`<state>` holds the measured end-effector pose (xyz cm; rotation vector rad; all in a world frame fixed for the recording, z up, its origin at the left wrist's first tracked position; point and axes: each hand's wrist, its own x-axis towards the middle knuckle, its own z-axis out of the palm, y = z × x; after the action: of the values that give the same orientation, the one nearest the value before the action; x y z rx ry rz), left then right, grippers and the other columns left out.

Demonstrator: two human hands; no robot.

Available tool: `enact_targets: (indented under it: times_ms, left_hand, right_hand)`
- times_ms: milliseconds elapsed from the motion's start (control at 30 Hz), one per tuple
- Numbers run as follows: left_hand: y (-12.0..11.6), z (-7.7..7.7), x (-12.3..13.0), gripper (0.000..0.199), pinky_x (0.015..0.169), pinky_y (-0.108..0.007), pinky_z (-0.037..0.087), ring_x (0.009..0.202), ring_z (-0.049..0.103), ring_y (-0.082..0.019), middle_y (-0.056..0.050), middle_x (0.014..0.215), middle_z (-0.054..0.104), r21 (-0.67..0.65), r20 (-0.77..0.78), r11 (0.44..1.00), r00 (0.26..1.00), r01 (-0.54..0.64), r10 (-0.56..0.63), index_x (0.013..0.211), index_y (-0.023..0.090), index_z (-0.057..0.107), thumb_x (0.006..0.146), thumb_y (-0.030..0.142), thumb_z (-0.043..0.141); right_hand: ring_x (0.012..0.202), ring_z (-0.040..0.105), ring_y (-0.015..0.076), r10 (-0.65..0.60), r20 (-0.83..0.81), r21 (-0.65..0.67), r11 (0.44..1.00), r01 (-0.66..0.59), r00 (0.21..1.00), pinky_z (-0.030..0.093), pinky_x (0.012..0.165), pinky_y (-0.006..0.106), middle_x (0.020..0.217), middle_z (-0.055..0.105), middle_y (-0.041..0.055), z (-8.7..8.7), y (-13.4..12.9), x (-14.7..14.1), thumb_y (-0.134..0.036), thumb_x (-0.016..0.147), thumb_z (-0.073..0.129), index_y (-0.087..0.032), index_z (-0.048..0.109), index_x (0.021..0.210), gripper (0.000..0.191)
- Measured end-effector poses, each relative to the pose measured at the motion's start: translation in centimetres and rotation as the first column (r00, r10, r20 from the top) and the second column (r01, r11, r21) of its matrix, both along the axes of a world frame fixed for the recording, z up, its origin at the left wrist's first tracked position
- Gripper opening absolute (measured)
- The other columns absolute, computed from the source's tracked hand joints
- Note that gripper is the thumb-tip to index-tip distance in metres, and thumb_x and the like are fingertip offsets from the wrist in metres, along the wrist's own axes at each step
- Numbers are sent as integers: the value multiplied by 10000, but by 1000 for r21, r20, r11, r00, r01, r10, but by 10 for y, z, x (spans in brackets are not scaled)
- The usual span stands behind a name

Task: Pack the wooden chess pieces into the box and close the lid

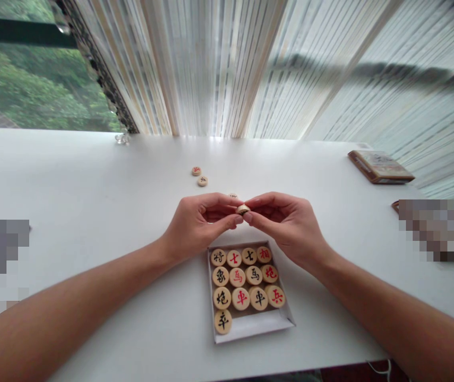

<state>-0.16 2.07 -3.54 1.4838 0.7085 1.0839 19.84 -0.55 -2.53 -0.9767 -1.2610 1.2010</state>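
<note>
Between the fingertips of my left hand (206, 217) and my right hand (286, 220) is a small round wooden Chinese chess piece (243, 209); both hands pinch it, tilted, above the table. Just below them lies a shallow white box (258, 321) with several chess pieces in rows, faces up, marked in red or black. The nearest row holds a single black-marked piece (222, 321) at its left end. Beyond my hands a red-marked piece (196, 171) and a black-marked piece (202, 181) lie on the table. Another piece (233, 196) is partly hidden behind my fingers.
On the white table (91, 175), a brown-edged, book-like box (382, 166) lies at the far right. A second item nearer on that side is mostly pixelated. A small clear glass ornament (122, 139) rests at the back edge, by the striped curtain (211, 69).
</note>
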Motion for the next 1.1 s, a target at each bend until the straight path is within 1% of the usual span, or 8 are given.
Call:
enact_targets:
  times_ms: [100, 200, 400, 600, 767, 867, 967, 1100]
  left_hand:
    - [-1, 1, 1, 290, 862, -301, 714, 852, 833, -202, -110, 1006, 864, 69, -24, 996, 998, -61, 63, 1046, 125, 852, 821, 291, 930]
    - [-1, 1, 1, 302, 829, -316, 722, 826, 831, -208, -117, 993, 863, 49, -25, 995, 996, -83, 84, 1050, 119, 854, 837, 322, 918]
    - [4, 4, -1, 415, 725, -295, 719, 765, 830, -208, -114, 928, 861, -60, 19, 998, 999, -29, 30, 1146, 103, 814, 819, 325, 941]
    - [7, 0, -3, 422, 713, -300, 720, 767, 836, -220, -120, 913, 858, -105, 32, 994, 999, 18, -14, 1140, 94, 814, 830, 354, 935]
    - [7, 1, -3, 432, 735, -331, 728, 789, 841, -236, -127, 934, 860, -101, 28, 994, 999, 37, -35, 1151, 93, 816, 837, 367, 927]
    - [6, 3, -3, 407, 743, -325, 726, 816, 843, -237, -129, 954, 861, -105, 38, 993, 998, 47, -43, 1146, 93, 816, 843, 343, 922]
    - [5, 4, -2, 326, 725, -284, 715, 785, 833, -206, -106, 919, 859, -93, 49, 993, 997, 69, -65, 1095, 104, 832, 850, 301, 916]
    - [5, 4, -1, 263, 696, -224, 691, 729, 807, -155, -69, 844, 847, -74, 67, 992, 993, 106, -101, 1063, 115, 842, 835, 220, 921]
  right_hand:
    - [834, 814, 231, -11, 6, 31, 999, 11, 1000, 706, 841, 397, 893, 850, 56, 0, -1, 0, -380, 656, 1044, -224, 842, 880, 340]
    - [837, 820, 244, -30, 26, 50, 998, 28, 999, 716, 852, 424, 895, 849, 58, 0, -1, 0, -412, 661, 1039, -225, 836, 883, 354]
    - [885, 824, 244, -3, 23, 79, 997, 1, 1000, 709, 918, 451, 979, 856, 72, -4, -1, 1, -418, 695, 1024, -218, 837, 996, 406]
    - [838, 800, 232, -34, 142, 176, 984, 8, 989, 701, 837, 429, 970, 850, 78, -9, 1, 3, -401, 752, 995, -215, 855, 1049, 378]
    - [832, 806, 242, -29, 146, 126, 992, 11, 989, 700, 830, 425, 948, 856, 82, -6, 2, 4, -475, 733, 993, -217, 865, 1012, 402]
    - [762, 776, 219, -29, 171, 104, 994, 11, 985, 679, 740, 376, 884, 847, 70, -3, 2, 4, -532, 737, 974, -223, 870, 953, 391]
    - [637, 690, 177, -26, 222, 82, 997, 8, 975, 588, 593, 310, 730, 790, 46, -1, 2, 5, -588, 799, 912, -210, 865, 875, 388]
    - [575, 606, 140, 23, 210, 18, 999, -28, 977, 491, 532, 275, 665, 733, 38, -3, 3, 6, -616, 862, 848, -182, 825, 769, 444]
